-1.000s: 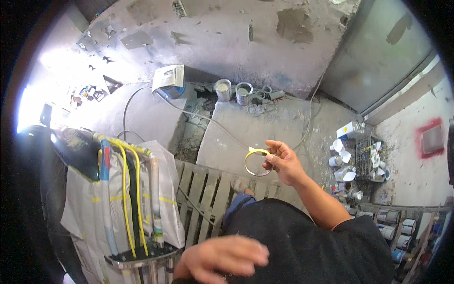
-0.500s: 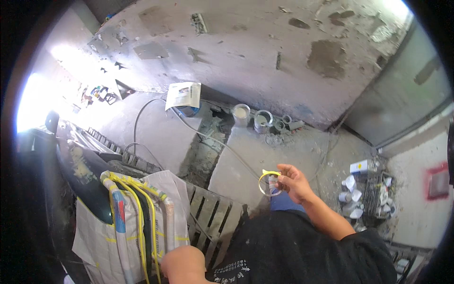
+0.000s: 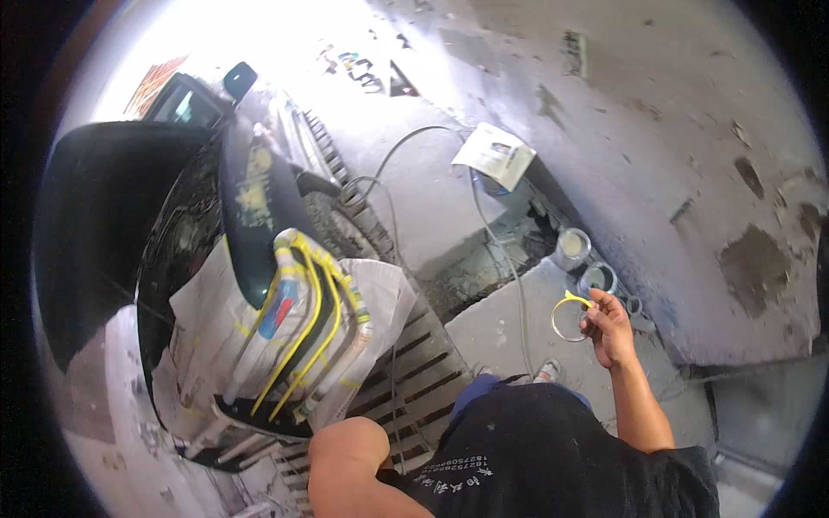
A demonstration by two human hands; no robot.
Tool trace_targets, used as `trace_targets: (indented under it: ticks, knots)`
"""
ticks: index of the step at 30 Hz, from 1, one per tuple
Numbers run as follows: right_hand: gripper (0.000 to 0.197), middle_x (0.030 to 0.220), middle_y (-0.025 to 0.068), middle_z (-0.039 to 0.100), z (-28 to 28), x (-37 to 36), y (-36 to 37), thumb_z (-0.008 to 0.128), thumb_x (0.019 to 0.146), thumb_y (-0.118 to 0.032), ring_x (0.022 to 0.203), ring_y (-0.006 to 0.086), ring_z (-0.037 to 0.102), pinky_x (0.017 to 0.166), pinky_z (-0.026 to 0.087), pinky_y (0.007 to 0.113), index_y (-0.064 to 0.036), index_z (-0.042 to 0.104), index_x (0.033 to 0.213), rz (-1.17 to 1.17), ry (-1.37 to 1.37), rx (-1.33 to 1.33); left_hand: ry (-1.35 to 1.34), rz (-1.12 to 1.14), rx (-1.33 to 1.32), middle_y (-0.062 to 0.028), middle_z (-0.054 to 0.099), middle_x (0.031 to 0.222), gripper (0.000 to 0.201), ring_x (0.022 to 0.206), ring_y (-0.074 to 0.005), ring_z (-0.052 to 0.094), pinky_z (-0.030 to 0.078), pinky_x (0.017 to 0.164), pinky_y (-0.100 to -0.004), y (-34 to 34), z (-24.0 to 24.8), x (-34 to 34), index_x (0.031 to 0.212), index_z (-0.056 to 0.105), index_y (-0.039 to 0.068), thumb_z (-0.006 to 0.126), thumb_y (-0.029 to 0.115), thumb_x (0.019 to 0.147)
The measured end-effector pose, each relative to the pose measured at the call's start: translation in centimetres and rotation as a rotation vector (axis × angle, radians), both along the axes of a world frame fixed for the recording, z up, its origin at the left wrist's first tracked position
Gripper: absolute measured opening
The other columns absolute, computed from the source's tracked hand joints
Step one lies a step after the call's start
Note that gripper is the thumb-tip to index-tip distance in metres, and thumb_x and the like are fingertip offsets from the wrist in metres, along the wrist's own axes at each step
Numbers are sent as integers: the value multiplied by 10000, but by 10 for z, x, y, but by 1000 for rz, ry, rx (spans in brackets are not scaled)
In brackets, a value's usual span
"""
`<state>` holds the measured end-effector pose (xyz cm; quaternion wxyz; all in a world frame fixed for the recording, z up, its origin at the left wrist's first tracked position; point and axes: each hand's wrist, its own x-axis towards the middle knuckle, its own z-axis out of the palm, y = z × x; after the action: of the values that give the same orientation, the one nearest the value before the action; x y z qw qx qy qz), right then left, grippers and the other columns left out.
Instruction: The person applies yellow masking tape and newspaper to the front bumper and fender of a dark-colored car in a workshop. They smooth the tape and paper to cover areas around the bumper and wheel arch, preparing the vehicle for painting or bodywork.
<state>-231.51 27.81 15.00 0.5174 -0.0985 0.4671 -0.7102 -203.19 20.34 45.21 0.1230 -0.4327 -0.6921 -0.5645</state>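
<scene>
My right hand (image 3: pixel 610 326) is raised in front of me and grips a thin yellow ring of masking tape (image 3: pixel 570 317) by its right side. A short loose end sticks up from the ring. My left arm (image 3: pixel 350 456) shows only as a bent bare arm at the lower edge; its hand is hidden. To the left stands a black car (image 3: pixel 112 224) whose corner is wrapped in newspaper (image 3: pixel 216 345) held by yellow tape strips (image 3: pixel 313 319).
A slatted wooden grate (image 3: pixel 423 363) lies on the concrete floor between the car and my feet. Two open paint cans (image 3: pixel 572 246) stand beside a broken trench. A thin hose (image 3: pixel 509 285) runs across the floor. A folded paper (image 3: pixel 494 154) covers a blue bucket.
The view has swung left, bringing the black car into sight. My right hand still holds the tape ring. My left hand has dropped out of sight, leaving only the arm visible.
</scene>
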Motion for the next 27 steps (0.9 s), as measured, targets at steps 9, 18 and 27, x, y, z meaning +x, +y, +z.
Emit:
trace_targets:
  ticks: [9,18,27]
  knots:
    - [462,895,44,537,10,12,-89,593,861,4,662,139,578,585,483,252,-4,423,1290,265,96,-29,44,180,77,-105,535,866,245,726,-262,532,446,629,-337,-57,-19,22,760,618,33,451,87,931]
    - [703,933,132,625,131,16,-147,801,753,-227,620,202,632,521,520,300,-27,438,1321,755,137,-489,192,351,-25,-88,490,773,270,678,-224,495,392,572,-307,-146,-42,69,694,571,46,421,31,917]
    - [683,908,157,604,197,57,-256,844,705,-333,687,282,623,537,456,344,1,554,1225,1526,110,-1154,186,712,-16,-58,505,763,181,651,-195,489,369,527,-317,-168,-49,82,768,621,25,558,93,923]
